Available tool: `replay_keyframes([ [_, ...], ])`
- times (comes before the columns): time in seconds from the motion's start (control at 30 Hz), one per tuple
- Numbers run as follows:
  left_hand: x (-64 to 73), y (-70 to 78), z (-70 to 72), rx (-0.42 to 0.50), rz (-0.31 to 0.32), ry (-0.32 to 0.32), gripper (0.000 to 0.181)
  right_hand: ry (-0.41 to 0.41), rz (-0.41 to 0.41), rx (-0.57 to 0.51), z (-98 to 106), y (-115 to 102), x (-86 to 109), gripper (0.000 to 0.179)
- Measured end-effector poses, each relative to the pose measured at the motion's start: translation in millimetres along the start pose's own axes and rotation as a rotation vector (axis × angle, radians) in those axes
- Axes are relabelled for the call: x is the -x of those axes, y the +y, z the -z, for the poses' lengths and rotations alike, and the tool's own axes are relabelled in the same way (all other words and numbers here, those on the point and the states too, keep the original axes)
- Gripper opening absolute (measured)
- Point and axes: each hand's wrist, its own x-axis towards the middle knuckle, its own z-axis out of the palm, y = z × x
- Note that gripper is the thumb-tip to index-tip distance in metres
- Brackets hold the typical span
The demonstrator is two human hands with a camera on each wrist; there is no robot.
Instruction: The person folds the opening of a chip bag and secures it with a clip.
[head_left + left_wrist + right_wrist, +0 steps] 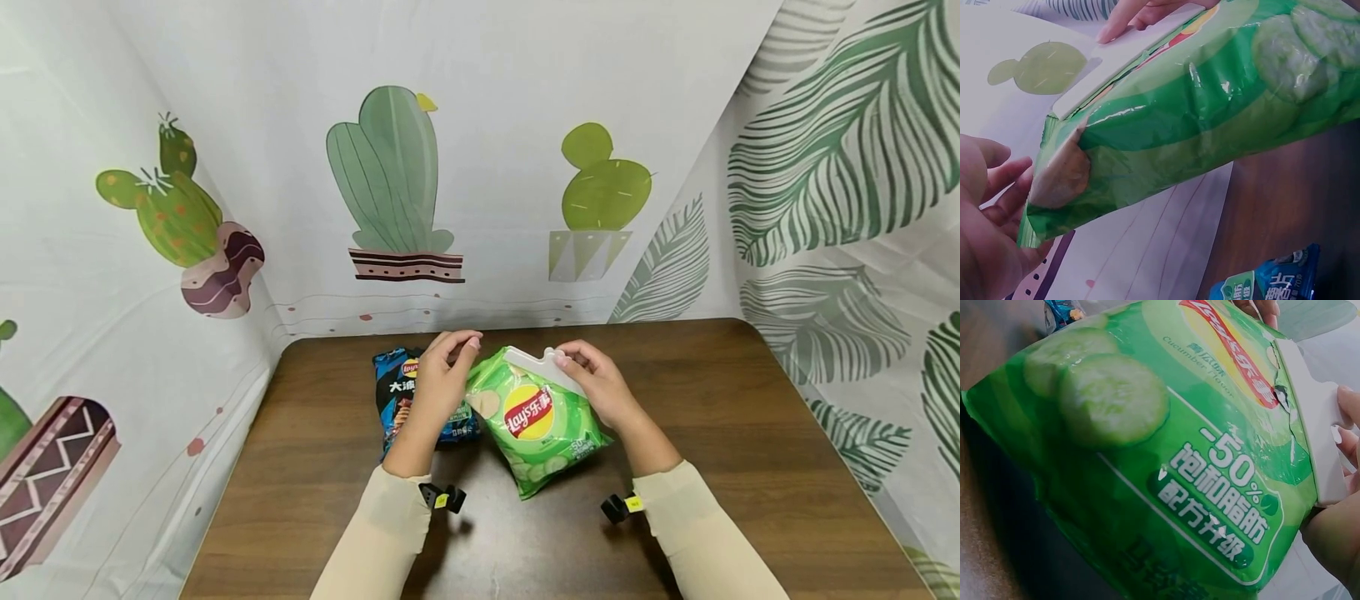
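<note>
A green bag of cucumber-flavour chips point(558, 442) is held tilted over the table, its printed front toward me. Along its top edge runs a white bag clip point(534, 360), which has a raised handle point(1329, 403) in the right wrist view. My right hand point(606, 390) pinches the clip by this handle, at the bag's upper right. At the opposite top corner is my left hand point(442, 379), fingers loosely bent and thumb apart. In the left wrist view, the left fingers point(1007, 178) lie right beside the crimped edge without gripping it.
A blue and black chip bag point(390, 412) lies on the brown wooden table point(315, 508), partly hidden behind my left hand and forearm. Behind the table's far edge hangs a white curtain point(502, 167) printed with cacti and leaves.
</note>
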Motion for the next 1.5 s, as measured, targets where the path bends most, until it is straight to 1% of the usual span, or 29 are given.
replay_keyframes([
  [0.13, 1.4, -1.1, -0.1, 0.02, 0.015, 0.008, 0.031, 0.037, -0.015, -0.029, 0.5, 1.3, 1.2, 0.026],
  [0.23, 2.4, -2.5, -0.5, 0.034, 0.021, 0.035, 0.03, 0.067, -0.036, -0.042, 0.9, 2.8, 1.9, 0.027],
  [0.4, 4.8, -3.9, -0.7, 0.063, 0.011, 0.074, 0.032, 0.114, -0.061, -0.053, -0.1, 5.0, 3.9, 0.023],
  [0.53, 6.9, -6.0, -1.2, 0.064, 0.029, 0.084, 0.035, 0.141, -0.073, -0.074, -1.2, 9.0, 4.3, 0.019],
  [0.77, 10.2, -11.3, -4.4, 0.094, 0.087, 0.073, 0.043, 0.191, -0.099, -0.14, -2.8, 15.8, 4.4, 0.017],
  [0.97, 14.4, -15.7, -7.4, 0.141, 0.114, 0.058, 0.048, 0.223, -0.115, -0.181, -3.6, 20.1, 5.4, 0.02],
  [1.17, 21.7, -24.4, -12.0, 0.136, 0.154, 0.044, 0.048, 0.245, -0.13, -0.216, -3.5, 25.7, 5.9, 0.014],
  [1.3, 26.7, -31.3, -16.8, 0.124, 0.168, 0.029, 0.047, 0.266, -0.138, -0.232, -3.8, 28.4, 5.8, 0.014],
  [1.5, 35.3, -35.7, -26.9, 0.144, 0.188, 0.005, 0.049, 0.299, -0.16, -0.254, -3.7, 31.8, 5.3, 0.011],
])
